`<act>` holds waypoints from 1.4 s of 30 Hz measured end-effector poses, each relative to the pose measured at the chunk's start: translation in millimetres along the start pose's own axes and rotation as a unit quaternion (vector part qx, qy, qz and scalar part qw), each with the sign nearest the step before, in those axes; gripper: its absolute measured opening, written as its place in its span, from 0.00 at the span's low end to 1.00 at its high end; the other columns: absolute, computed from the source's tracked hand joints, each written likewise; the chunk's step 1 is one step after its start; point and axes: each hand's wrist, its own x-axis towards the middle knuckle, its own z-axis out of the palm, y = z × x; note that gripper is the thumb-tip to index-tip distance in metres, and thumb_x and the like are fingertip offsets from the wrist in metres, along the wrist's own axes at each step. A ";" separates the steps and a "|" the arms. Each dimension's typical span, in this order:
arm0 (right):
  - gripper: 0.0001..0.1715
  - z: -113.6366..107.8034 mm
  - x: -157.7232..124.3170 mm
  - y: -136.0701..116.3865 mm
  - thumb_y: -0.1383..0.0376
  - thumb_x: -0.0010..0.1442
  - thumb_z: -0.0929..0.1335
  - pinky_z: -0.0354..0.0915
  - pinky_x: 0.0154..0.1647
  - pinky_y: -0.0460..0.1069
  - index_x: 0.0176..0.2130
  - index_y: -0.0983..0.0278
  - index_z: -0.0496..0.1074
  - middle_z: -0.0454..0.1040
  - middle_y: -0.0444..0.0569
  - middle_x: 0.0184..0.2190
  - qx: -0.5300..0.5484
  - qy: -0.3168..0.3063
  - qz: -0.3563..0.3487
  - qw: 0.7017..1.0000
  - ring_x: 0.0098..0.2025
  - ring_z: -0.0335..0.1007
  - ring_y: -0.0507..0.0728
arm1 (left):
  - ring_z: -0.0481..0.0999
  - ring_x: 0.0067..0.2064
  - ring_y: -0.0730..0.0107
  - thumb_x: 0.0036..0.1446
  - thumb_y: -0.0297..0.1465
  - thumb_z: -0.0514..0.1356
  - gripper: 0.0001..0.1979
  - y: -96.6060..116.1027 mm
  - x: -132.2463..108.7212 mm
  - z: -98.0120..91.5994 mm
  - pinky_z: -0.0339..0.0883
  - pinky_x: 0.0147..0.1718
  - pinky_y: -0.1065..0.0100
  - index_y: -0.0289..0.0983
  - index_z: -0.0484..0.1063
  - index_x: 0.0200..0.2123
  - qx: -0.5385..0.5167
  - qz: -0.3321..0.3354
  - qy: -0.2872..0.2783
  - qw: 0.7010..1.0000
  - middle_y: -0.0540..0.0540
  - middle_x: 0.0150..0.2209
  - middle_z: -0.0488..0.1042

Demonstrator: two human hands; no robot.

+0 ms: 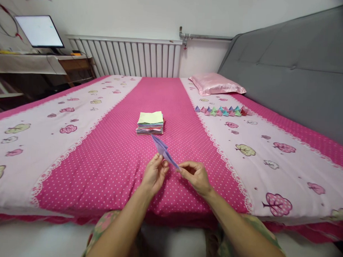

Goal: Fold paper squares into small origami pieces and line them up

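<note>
Above the near part of the bed, a folded piece of purple paper [160,146] is held between both hands. My left hand [155,173] pinches its lower edge with thumb and fingers. At the paper's right corner, the thumb and index finger of my right hand [194,177] are closed on it. Just beyond the paper lies a stack of coloured square paper sheets [150,123], with a pale yellow sheet on top. Farther right on the bed, several small folded paper pieces [224,111] in mixed colours stand in rows.
The bed [125,172] has a pink dotted and tree-print cover. A pink pillow [217,84] lies near the grey headboard [291,69]. Along the back wall runs a white radiator [129,56]. To the left, a monitor [40,31] stands on a desk [30,64].
</note>
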 end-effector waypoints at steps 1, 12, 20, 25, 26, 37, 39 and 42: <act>0.05 0.0 -0.6 0.2 0.63 0.48 0.71 0.63 0.26 0.47 0.28 0.61 0.76 0.74 0.45 0.23 0.003 -0.005 0.001 1.000 0.23 0.66 0.51 | 0.63 0.20 0.85 0.48 0.25 0.62 0.07 0.0 0.0 0.3 0.56 0.15 0.82 0.34 0.66 0.30 -0.001 -0.001 -0.008 1.000 0.53 0.25 0.68; 0.11 -12.4 0.8 2.3 0.58 0.52 0.66 0.59 0.26 0.46 0.32 0.63 0.70 0.68 0.45 0.26 0.128 -0.021 0.005 0.992 0.25 0.61 0.50 | 0.56 0.17 0.84 0.50 0.33 0.60 0.08 -7.4 -2.9 -1.0 0.47 0.14 0.80 0.34 0.66 0.30 0.141 0.022 -0.062 0.988 0.55 0.18 0.62; 0.13 -9.0 3.6 1.7 0.58 0.52 0.69 0.61 0.30 0.45 0.38 0.60 0.69 0.70 0.44 0.30 0.149 0.005 0.042 0.988 0.28 0.63 0.50 | 0.53 0.14 0.82 0.54 0.37 0.55 0.10 -24.4 -2.5 -7.6 0.46 0.15 0.76 0.36 0.63 0.27 0.270 0.013 -0.107 0.957 0.56 0.14 0.59; 0.10 -8.4 6.0 1.4 0.59 0.54 0.68 0.62 0.34 0.45 0.37 0.59 0.71 0.71 0.42 0.29 0.158 0.018 0.034 0.987 0.30 0.65 0.50 | 0.55 0.15 0.81 0.54 0.38 0.54 0.10 -25.6 -4.8 -6.5 0.47 0.16 0.76 0.37 0.63 0.27 0.286 0.012 -0.112 0.951 0.56 0.15 0.60; 0.09 -8.4 6.2 1.7 0.59 0.54 0.68 0.62 0.34 0.45 0.36 0.59 0.71 0.71 0.42 0.29 0.155 0.023 0.035 0.987 0.30 0.65 0.50 | 0.55 0.15 0.81 0.54 0.38 0.54 0.10 -25.7 -5.1 -6.6 0.48 0.16 0.76 0.37 0.62 0.27 0.288 0.011 -0.114 0.951 0.56 0.15 0.60; 0.13 -9.5 6.6 5.4 0.59 0.54 0.67 0.65 0.37 0.48 0.39 0.62 0.73 0.74 0.46 0.31 0.121 0.040 0.044 0.991 0.33 0.69 0.54 | 0.57 0.16 0.81 0.54 0.37 0.54 0.10 -24.9 -5.0 -6.6 0.51 0.17 0.75 0.37 0.62 0.27 0.293 0.024 -0.113 0.949 0.56 0.16 0.62; 0.13 -9.4 6.7 3.6 0.61 0.52 0.68 0.65 0.40 0.49 0.39 0.62 0.73 0.75 0.46 0.34 0.109 0.038 0.034 0.993 0.35 0.70 0.55 | 0.58 0.16 0.81 0.54 0.38 0.54 0.10 -24.2 -4.6 -6.5 0.52 0.17 0.75 0.37 0.62 0.27 0.299 0.032 -0.107 0.948 0.55 0.16 0.62; 0.15 -8.6 7.1 1.5 0.65 0.48 0.69 0.65 0.40 0.49 0.40 0.61 0.73 0.76 0.46 0.35 0.089 0.024 0.029 0.995 0.37 0.71 0.55 | 0.59 0.16 0.81 0.53 0.38 0.55 0.11 -22.6 -4.5 -6.4 0.53 0.18 0.76 0.36 0.63 0.28 0.314 0.042 -0.088 0.944 0.55 0.17 0.63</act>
